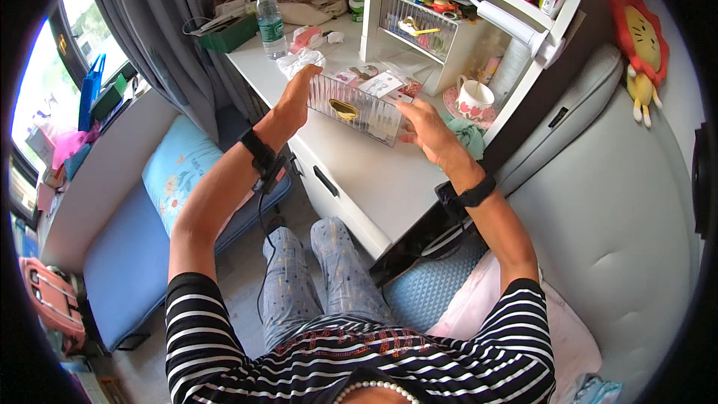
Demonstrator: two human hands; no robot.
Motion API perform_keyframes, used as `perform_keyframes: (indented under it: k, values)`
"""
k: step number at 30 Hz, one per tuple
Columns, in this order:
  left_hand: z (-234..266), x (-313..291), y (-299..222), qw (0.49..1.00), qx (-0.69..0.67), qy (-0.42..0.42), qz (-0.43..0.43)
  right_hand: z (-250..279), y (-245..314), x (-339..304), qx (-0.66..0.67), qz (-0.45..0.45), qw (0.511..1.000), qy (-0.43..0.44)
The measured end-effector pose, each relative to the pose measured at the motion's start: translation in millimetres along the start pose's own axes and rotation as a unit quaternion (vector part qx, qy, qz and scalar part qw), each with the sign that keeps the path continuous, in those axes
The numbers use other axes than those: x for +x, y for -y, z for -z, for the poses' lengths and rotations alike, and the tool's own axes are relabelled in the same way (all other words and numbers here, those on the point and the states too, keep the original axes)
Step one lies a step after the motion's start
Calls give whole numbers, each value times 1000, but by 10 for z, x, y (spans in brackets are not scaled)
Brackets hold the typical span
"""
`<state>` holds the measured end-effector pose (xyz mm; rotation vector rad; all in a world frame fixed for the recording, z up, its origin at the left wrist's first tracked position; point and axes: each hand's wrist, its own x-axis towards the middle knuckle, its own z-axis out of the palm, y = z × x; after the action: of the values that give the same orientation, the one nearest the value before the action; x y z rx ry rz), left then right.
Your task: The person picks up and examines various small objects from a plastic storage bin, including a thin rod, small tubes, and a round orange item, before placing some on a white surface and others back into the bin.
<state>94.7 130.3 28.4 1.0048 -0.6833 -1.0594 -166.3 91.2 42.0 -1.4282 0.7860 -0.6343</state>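
A clear ribbed plastic drawer (366,120) with a gold handle (343,109) on its front is between my hands, over the white desk top (351,172). My left hand (296,97) grips its left end, with the fingertips partly hidden. The right end is held by my right hand (429,129), thumb at the top edge and fingers curled along the side. Inside the drawer lie small flat packets and cards (383,84), too small to make out in detail. White crumpled tissue (296,66) sits just past my left hand.
A water bottle (270,22) and a green box (226,39) stand at the desk's far left. On the right, a white shelf unit (369,19) holds another clear drawer (419,26). A cup (474,94) on a saucer and a green cloth (467,135) lie near my right hand.
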Motion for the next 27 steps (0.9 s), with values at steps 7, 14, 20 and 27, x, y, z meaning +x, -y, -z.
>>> perform_keyframes:
  k: [7, 14, 20, 27]
  values:
    - [273, 473, 223, 964, 222, 70, -129, 10, -108, 103, -1, 24, 999, -30]
    - [139, 702, 186, 989, 137, 12, -59, 9, -107, 135, 14, 35, 998, -46]
    - [-35, 992, 224, 999, 37, 6, 17, -13, -63, 172, -15, 36, 997, -72]
    - [135, 1333, 453, 919, 270, 72, -279, 110, -79, 360, -134, 55, 989, -41]
